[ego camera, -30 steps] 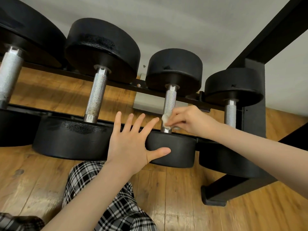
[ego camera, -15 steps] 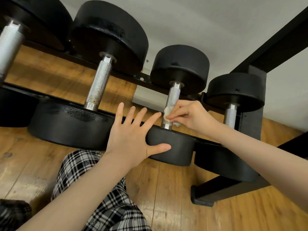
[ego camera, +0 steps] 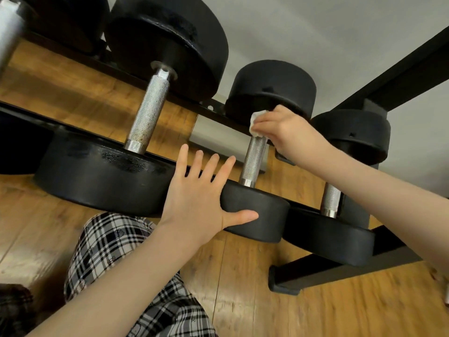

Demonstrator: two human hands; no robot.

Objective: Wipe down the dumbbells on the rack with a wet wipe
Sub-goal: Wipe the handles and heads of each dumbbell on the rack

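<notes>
Black dumbbells with knurled steel handles lie side by side on a black rack. My right hand holds a white wet wipe wrapped on the far end of the handle of a small dumbbell, just under its far head. My left hand lies flat with spread fingers on that dumbbell's near head, thumb on its front face. A bigger dumbbell lies to the left and a smaller one to the right.
The rack's black foot stands on a wooden floor at lower right. My leg in black-and-white plaid trousers is below the dumbbells. A grey wall rises behind the rack. A further large dumbbell handle shows at far left.
My right hand has slid the wipe along the handle from its near end to its far end. The left hand has stayed on the near head. The view has moved closer.
</notes>
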